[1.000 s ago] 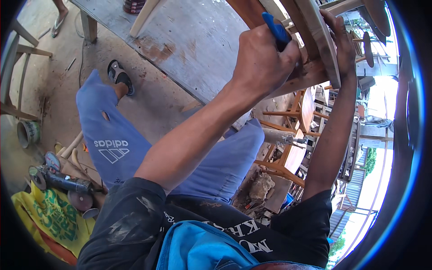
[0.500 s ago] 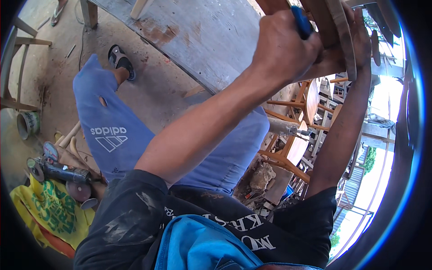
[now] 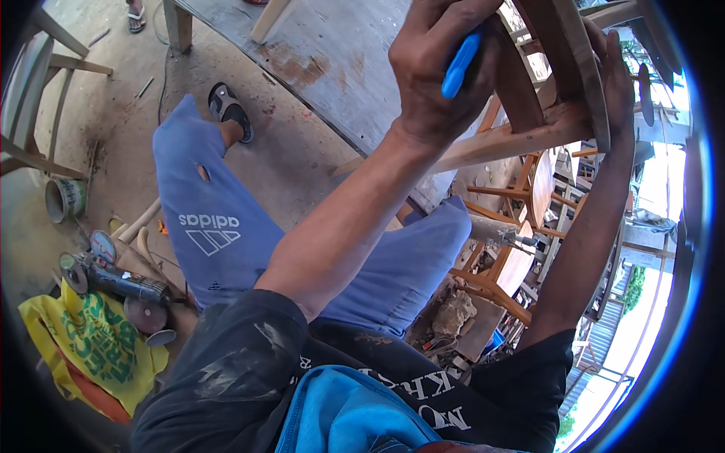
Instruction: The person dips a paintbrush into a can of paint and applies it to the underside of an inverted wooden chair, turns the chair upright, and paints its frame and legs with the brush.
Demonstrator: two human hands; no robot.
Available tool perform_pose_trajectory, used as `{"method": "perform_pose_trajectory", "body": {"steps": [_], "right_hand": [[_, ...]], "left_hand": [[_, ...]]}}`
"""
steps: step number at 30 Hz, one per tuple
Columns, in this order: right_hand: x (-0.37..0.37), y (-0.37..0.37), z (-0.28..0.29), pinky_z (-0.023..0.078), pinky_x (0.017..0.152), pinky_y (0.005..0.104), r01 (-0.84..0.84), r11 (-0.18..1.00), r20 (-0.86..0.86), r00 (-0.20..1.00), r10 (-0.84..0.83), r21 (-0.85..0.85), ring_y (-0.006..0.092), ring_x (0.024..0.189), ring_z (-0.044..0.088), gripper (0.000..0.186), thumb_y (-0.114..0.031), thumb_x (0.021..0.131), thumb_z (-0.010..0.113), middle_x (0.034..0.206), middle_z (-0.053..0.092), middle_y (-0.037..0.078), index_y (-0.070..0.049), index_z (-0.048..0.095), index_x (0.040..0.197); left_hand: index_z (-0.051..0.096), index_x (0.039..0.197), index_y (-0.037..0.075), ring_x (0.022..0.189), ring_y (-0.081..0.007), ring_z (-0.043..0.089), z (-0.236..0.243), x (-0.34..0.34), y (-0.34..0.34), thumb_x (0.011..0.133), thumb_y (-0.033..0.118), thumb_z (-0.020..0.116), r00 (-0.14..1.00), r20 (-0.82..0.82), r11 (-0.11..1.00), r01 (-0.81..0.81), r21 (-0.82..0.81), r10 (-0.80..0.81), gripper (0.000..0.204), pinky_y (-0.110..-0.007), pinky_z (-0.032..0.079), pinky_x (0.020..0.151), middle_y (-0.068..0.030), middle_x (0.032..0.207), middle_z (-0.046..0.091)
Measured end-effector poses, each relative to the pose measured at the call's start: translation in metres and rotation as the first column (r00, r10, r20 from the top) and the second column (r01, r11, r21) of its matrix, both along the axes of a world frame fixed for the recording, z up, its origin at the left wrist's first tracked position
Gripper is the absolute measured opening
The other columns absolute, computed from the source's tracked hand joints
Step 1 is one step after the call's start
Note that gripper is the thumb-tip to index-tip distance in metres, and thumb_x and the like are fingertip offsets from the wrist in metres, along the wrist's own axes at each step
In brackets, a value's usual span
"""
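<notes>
My left hand (image 3: pixel 445 72) is closed round a slim blue object (image 3: pixel 461 66), which looks like a handle or marker. Its rounded end sticks out of my fist; the other end is hidden. That fist is beside a wooden chair frame (image 3: pixel 521 142) with curved uprights and a straight rail, tilted above the table. On the frame's far right side, my right hand (image 3: pixel 615 79) grips the outer curved upright (image 3: pixel 580 68). Part of this hand lies behind the wood.
A grey worktable (image 3: pixel 332 75) stretches ahead. On the left are an angle grinder (image 3: pixel 124 283), loose discs, a yellow cloth (image 3: pixel 98 340), a tin (image 3: pixel 66 198) and a chair (image 3: pixel 30 113). More chairs (image 3: pixel 502 264) and scrap wood crowd the right. Another person's foot (image 3: pixel 136 16) shows far left.
My left hand has moved left with the blue object, whose end now slants down. More of the frame's rail shows. My right hand keeps its grip, and the whole view has shifted slightly.
</notes>
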State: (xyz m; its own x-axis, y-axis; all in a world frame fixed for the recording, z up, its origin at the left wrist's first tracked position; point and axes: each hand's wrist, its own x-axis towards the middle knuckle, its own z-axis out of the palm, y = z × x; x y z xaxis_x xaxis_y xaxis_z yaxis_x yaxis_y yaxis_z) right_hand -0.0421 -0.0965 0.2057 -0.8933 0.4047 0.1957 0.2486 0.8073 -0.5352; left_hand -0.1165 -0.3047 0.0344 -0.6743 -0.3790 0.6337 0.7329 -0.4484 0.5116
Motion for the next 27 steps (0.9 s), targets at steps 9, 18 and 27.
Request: {"method": "perform_pose_trajectory", "body": {"steps": [9, 18, 27], "right_hand": [[-0.007, -0.001, -0.005, 0.034, 0.117, 0.0382, -0.072, 0.997, 0.029, 0.997, 0.072, -0.014, 0.0237, 0.134, 0.052, 0.073, -0.063, 0.105, 0.025, 0.144, 0.056, 0.014, -0.009, 0.055, 0.145], [-0.002, -0.006, -0.002, 0.035, 0.117, 0.0366, -0.050, 0.998, 0.008, 0.999, 0.050, -0.045, 0.0255, 0.135, 0.049, 0.073, -0.064, 0.104, 0.023, 0.148, 0.052, 0.013, -0.012, 0.050, 0.148], [0.000, -0.019, -0.004, 0.033, 0.118, 0.0396, -0.057, 0.997, 0.012, 0.998, 0.057, 0.042, 0.0267, 0.137, 0.047, 0.076, -0.063, 0.105, 0.020, 0.145, 0.052, 0.016, -0.008, 0.049, 0.148]], "left_hand": [[0.074, 0.101, 0.004, 0.079, -0.0274, 0.072, -0.007, 0.031, 0.004, 0.083, 0.006, 0.073, 0.805, -0.264, 0.835, 0.446, -0.321, -0.531, 0.019, -0.034, 0.059, 0.070, -0.0169, 0.103, 0.071], [0.068, 0.108, 0.001, 0.092, -0.0342, 0.068, 0.009, -0.048, -0.020, 0.087, 0.002, 0.069, 0.973, -0.169, 0.970, -0.184, -0.157, 0.157, 0.021, -0.037, 0.056, 0.076, -0.0211, 0.112, 0.063], [0.067, 0.105, 0.002, 0.091, -0.0348, 0.070, 0.012, -0.047, -0.039, 0.084, 0.003, 0.073, 0.975, -0.178, 0.963, -0.167, -0.209, 0.130, 0.022, -0.038, 0.059, 0.076, -0.0195, 0.113, 0.066]]}}
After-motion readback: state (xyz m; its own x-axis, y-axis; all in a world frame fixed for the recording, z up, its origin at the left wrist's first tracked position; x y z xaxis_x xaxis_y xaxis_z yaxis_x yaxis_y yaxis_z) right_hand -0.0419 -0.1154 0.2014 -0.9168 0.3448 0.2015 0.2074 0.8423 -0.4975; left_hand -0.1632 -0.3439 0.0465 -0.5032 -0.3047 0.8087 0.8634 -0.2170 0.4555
